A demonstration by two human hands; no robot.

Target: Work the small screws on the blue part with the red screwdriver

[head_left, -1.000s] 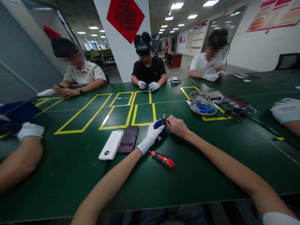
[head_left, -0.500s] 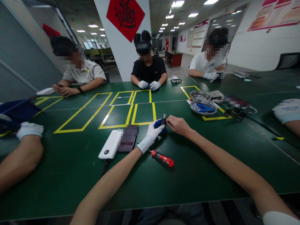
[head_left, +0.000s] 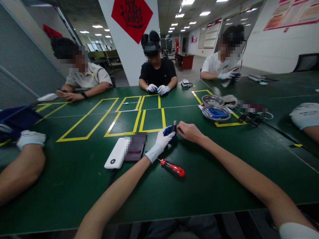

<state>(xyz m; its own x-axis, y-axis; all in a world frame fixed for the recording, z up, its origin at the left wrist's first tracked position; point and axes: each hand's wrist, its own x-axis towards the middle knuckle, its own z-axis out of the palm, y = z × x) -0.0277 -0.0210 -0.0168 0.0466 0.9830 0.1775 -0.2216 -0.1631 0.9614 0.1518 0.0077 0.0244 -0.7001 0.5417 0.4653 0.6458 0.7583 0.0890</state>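
My left hand [head_left: 161, 142], in a white glove with a blue palm, is closed around a small black cylinder with a metal tip [head_left: 174, 126], held upright. What the cylinder belongs to is too small to tell. My bare right hand [head_left: 189, 131] is just to its right, thumb and fingers pinched together close to the cylinder's side. Whatever is between those fingertips is hidden. On the table below my left hand lies a screwdriver [head_left: 173, 167] with a red and black handle, its shaft pointing toward my left wrist.
A white power bank [head_left: 116, 154] and a dark phone [head_left: 136, 147] lie left of my wrist. Two metal dishes [head_left: 216, 113] stand at right, the nearer holding blue items. Black clips [head_left: 253, 119] lie beyond them. Yellow tape [head_left: 152, 130] marks the green table [head_left: 139, 199]. Co-workers sit around it.
My two hands and the black cylinder stay almost in place. The view shifts slightly. The co-worker at the far right has raised their gloved hands a little.
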